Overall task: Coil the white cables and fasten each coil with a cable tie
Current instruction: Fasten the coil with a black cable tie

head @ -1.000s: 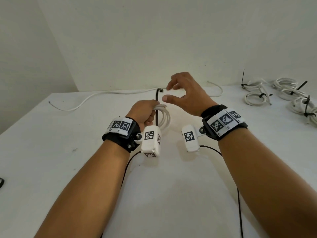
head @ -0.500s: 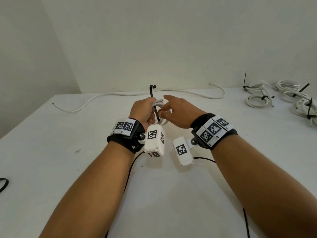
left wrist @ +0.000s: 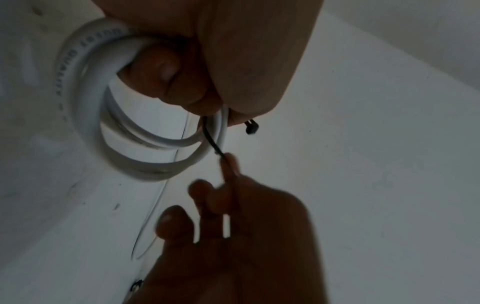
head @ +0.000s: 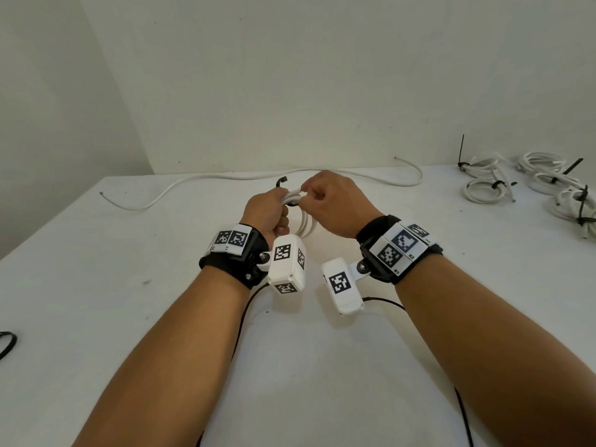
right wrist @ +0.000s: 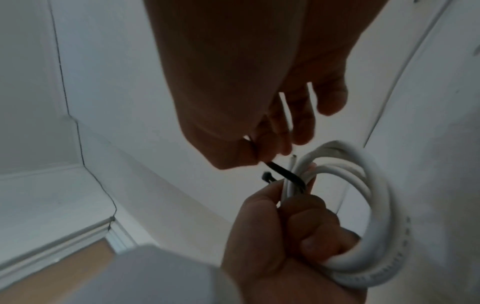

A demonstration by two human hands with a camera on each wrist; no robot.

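Fastening is the step in hand, judging by the head view: left hand [head: 269, 209] fisted round a white coil [head: 303, 224], held up above the table [head: 96, 285] near the middle of its far half, clear of the surface. Right hand [head: 332, 204] is just beside it, fingertips curled in and pinching at the top of the coil. Black cable tie [head: 281, 181] pokes up and hooks over behind the left fist. Coil hangs on edge below the hands. One loose white cable [head: 251, 176] lies along the far edge, uncoiled; tied coils [head: 487, 185] sit at the far right corner. So the task looks partly done.

Left wrist view: left hand [left wrist: 221, 61] has its fingers clamped on the coil [left wrist: 85, 115], ring facing the camera. Tie strap [left wrist: 211, 139] runs from the grip slantwise toward the right hand [left wrist: 233, 236], whose fingertips [left wrist: 231, 164] pinch its free end. Tie head [left wrist: 250, 125] sticks out past the left fingers, unthreaded as far as I can tell.

Right wrist view: right hand [right wrist: 249, 102] with thumb and forefinger together on the strap [right wrist: 283, 171], other fingers loose. Left hand [right wrist: 280, 236] grips the coil [right wrist: 376, 205]; the tie head [right wrist: 266, 176] points left, away from the coil. Strap's long axis crosses the bundle.

Next move probably calls for bending the tail round the bundle, feeding it into the head, and pulling snug without letting the loops spring.
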